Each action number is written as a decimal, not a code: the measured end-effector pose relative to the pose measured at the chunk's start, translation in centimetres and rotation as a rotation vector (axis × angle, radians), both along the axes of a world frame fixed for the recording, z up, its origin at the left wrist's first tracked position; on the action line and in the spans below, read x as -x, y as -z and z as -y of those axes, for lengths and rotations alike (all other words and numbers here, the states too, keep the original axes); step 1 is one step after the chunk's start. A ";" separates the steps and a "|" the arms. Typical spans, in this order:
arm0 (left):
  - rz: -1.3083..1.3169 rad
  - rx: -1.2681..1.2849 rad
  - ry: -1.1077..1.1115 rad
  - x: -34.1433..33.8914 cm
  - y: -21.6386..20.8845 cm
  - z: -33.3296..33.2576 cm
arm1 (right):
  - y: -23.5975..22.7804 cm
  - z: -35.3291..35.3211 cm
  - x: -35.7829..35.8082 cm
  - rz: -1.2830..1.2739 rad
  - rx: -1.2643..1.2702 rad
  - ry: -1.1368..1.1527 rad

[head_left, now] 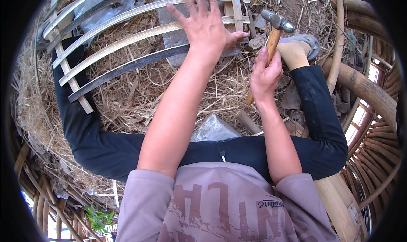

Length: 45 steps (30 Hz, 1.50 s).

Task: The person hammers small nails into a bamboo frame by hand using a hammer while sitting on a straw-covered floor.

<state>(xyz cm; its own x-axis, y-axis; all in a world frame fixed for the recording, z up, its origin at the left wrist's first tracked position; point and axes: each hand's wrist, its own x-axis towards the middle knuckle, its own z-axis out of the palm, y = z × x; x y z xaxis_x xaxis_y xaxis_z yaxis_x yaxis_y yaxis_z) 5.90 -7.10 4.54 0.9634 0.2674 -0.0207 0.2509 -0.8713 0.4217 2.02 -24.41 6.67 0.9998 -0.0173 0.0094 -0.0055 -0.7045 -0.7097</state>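
My left hand lies spread, palm down, over the right end of a frame of split bamboo slats. Several long slats, some pale and some dark, run across a short crosspiece at the left and another upright strip by my fingers. Beneath that right end is a grey stone block, partly covered by the slats and my hand. In my right hand is a hammer, gripped by its wooden handle. Its metal head points up and stands apart from the slats.
Straw and bamboo shavings cover the ground between my legs. Clear plastic sheeting lies under the slats at the far left. A stone sits close to my lap. Thick bamboo poles and a stack of bamboo stand at the right.
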 end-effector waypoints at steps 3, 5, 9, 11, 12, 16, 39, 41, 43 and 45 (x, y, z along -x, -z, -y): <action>-0.484 0.043 -0.004 -1.0 -3.7 -0.3 | -0.1 -0.1 -0.1 0.003 -0.001 -0.012; -0.628 0.035 -0.038 -0.8 -4.2 -0.3 | 0.0 -0.1 -0.2 0.000 0.001 -0.011; -0.476 0.077 -0.096 0.1 -4.8 -0.2 | -0.3 -0.2 0.0 -0.021 -0.004 0.001; -0.435 0.081 -0.094 0.2 -4.9 -0.2 | -0.6 -0.5 0.0 -0.018 0.013 -0.015; -0.428 0.069 -0.082 0.2 -4.9 -0.2 | -0.8 -0.7 0.0 -0.017 0.034 -0.029; 0.050 -0.126 -0.245 0.5 0.4 1.2 | -1.5 -1.2 -0.1 0.035 0.084 -0.100; -0.032 -0.150 -0.262 0.6 1.3 1.9 | -1.2 -0.4 1.4 0.142 0.243 -0.192; -0.054 -0.174 -0.249 0.4 -1.1 1.2 | -0.6 -0.2 1.0 0.054 0.305 -0.274; -0.412 0.094 -0.106 -0.1 -4.8 0.0 | -0.2 0.2 1.4 0.079 0.260 -0.233; -0.510 0.087 -0.077 -0.6 -5.5 -0.5 | -0.6 -0.2 1.9 0.186 0.193 -0.228</action>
<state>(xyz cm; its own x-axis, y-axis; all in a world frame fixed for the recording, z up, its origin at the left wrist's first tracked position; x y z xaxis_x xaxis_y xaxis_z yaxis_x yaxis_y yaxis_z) 6.52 -6.62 10.00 0.8024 0.3137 -0.5077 0.5055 -0.8093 0.2990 0.15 -24.20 7.30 0.9586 0.2259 0.1735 0.2844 -0.7938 -0.5377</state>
